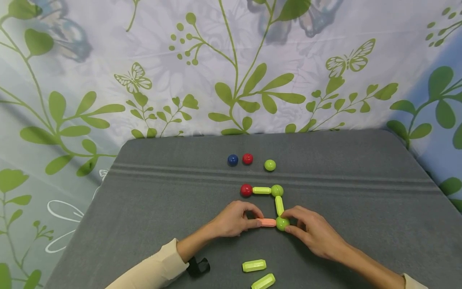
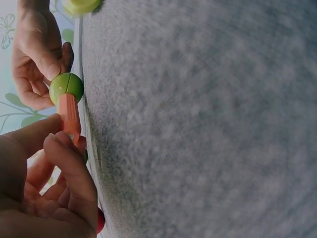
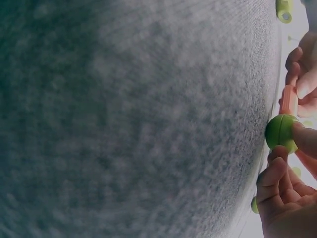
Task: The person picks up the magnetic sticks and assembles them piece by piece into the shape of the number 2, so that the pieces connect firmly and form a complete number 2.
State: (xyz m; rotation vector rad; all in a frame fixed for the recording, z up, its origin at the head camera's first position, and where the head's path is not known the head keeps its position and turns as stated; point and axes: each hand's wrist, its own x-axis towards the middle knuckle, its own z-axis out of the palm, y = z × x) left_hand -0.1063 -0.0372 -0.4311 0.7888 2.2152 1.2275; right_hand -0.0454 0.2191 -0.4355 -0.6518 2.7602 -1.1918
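My left hand (image 1: 235, 218) pinches the left end of an orange ridged rod (image 1: 268, 222) between thumb and fingers. The rod's other end meets a green ball (image 1: 282, 223), which my right hand (image 1: 317, 233) holds with its fingertips. From that ball a yellow-green rod (image 1: 279, 206) runs away from me to a second green ball (image 1: 277, 190). Another yellow-green rod (image 1: 261, 190) joins this one to a red ball (image 1: 246, 190) on the left. The left wrist view shows the orange rod (image 2: 69, 115) touching the green ball (image 2: 66, 87).
Toward the back of the grey table (image 1: 162, 192) sit a loose blue ball (image 1: 232, 159), a red ball (image 1: 247, 159) and a green ball (image 1: 270, 165). Two yellow-green rods (image 1: 254, 265) lie near the front. A black object (image 1: 198, 266) is beside the left sleeve.
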